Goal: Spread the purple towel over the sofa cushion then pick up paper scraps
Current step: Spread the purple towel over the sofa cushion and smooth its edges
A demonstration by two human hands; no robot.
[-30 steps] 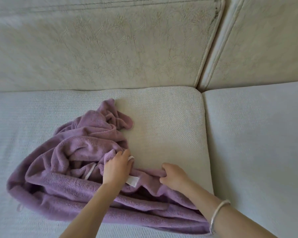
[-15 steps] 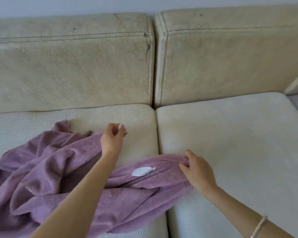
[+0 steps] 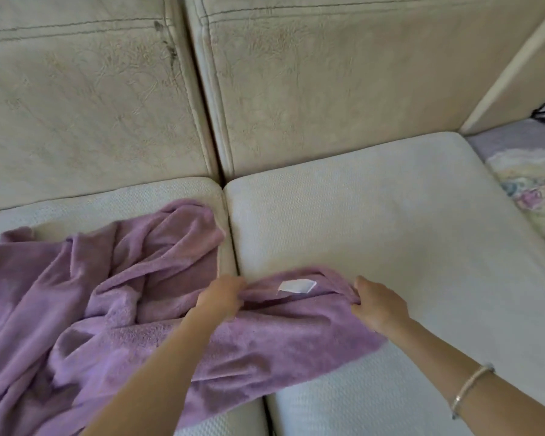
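Observation:
A crumpled purple towel lies mostly on the left seat cushion, with one end reaching across the gap onto the right sofa cushion. A white tag shows on the towel's upper edge between my hands. My left hand pinches the towel's edge just left of the tag. Over at the towel's right corner, my right hand grips the cloth; a bracelet circles that wrist. No paper scraps are in sight.
Cream backrest cushions rise behind the seats, with a seam between them. A patterned lilac fabric lies at the far right beyond the right cushion. A dark cord shows near the top right.
My left hand came down from the towel's far fold to its near edge by the tag. The towel's end now lies further over the right cushion; the view shifted right.

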